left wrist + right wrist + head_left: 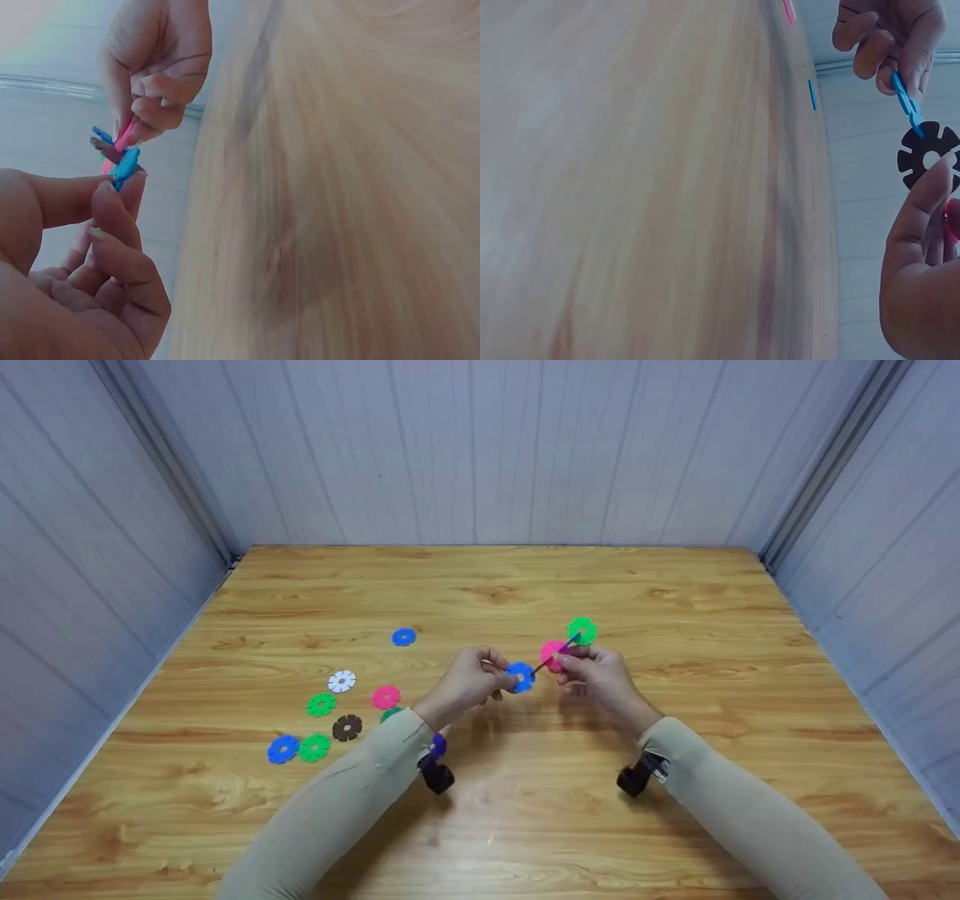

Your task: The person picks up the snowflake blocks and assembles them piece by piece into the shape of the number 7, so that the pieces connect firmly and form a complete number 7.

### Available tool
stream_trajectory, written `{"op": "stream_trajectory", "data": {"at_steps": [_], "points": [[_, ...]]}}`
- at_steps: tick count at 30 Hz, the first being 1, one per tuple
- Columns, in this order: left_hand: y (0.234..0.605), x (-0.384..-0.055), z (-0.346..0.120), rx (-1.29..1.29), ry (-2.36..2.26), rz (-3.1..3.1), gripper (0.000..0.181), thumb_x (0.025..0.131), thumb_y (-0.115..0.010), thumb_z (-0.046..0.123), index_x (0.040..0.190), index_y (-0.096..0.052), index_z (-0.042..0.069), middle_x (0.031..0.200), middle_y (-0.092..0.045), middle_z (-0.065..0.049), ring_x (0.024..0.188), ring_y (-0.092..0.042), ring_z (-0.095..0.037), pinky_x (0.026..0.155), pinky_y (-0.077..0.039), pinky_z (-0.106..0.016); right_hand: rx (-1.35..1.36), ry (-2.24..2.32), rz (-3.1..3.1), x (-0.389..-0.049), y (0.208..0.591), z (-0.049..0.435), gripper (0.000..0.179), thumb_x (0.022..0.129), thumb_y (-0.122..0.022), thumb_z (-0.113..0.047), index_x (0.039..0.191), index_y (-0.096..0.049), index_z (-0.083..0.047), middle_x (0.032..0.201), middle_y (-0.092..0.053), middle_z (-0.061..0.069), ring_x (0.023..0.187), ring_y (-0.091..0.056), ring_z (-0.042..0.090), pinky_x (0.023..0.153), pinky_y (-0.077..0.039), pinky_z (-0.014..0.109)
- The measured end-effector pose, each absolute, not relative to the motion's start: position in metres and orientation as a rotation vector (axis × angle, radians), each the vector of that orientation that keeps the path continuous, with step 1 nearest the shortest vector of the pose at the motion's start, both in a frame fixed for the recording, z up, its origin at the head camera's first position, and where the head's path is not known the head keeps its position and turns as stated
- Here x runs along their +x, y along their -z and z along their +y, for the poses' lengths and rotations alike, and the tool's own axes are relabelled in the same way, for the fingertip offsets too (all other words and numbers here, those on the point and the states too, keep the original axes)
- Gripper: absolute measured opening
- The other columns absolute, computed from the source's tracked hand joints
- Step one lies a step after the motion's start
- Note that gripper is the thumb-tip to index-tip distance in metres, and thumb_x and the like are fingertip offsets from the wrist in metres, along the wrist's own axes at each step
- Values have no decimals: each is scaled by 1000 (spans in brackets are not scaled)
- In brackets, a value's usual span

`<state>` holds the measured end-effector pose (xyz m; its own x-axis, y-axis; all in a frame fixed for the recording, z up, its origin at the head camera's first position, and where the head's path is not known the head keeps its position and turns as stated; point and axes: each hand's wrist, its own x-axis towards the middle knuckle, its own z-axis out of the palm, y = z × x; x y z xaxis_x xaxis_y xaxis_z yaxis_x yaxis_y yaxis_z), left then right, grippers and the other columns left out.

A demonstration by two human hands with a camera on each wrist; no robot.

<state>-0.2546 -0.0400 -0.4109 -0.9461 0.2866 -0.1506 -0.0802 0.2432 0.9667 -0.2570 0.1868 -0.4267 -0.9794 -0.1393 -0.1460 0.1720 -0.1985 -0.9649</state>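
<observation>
Between thumb and fingertips, my left hand (474, 681) pinches a blue notched plastic disc (527, 683) near the middle of the table. My right hand (606, 679) grips a linked piece of similar discs. In it show a pink disc (550, 651), a green disc (591, 631) at the far end, and a dark disc (910, 162) seen face-on in the right wrist view. Another blue edge (102, 134) sticks out beside the pink in the left wrist view. At its rim, the left hand's blue disc meets the dark disc's notched edge. Fingers partly hide the pink disc.
Loose discs lie on the wooden table (675, 607) to the left: a white one (334, 683), a pink one (379, 696), a brown one (339, 730), several green and blue ones. The left sleeve partly covers a dark blue disc (439, 744). Pale panel walls (450, 450) enclose the table.
</observation>
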Motion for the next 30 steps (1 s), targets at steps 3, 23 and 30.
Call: {"op": "stream_trajectory", "data": {"at_steps": [3, 23, 30], "points": [[411, -252, -39, 168, -1804, 2197, 17, 89, -73, 6, 91, -56, 6, 74, -68, -6, 60, -59, -14, 49, -39, -24, 41, 2286, 1788, -256, 427, 185, 14, 99, -61, -8, 107, -62, 4, 81, -70, 7, 66, -64, 12, 60, -55, 26], [411, -255, -22, 176, -1941, 2162, 22, 87, -69, -7, 85, -51, 4, 77, -53, -6, 66, -57, -15, 60, -51, -27, 135, 2236, 1743, -264, 431, 182, 16, 102, -51, -3, 96, -63, 6, 69, -62, 6, 54, -53, 9, 49, -48, 20], [411, -257, -19, 224, -1971, 2186, 23, 86, -68, -9, 83, -49, 4, 75, -52, -6, 71, -61, -25, 65, -55, -35, 100, 2292, 1719, -264, 430, 180, 17, 102, -51, -2, 91, -62, 3, 70, -61, 7, 54, -54, 10, 49, -50, 22]]}}
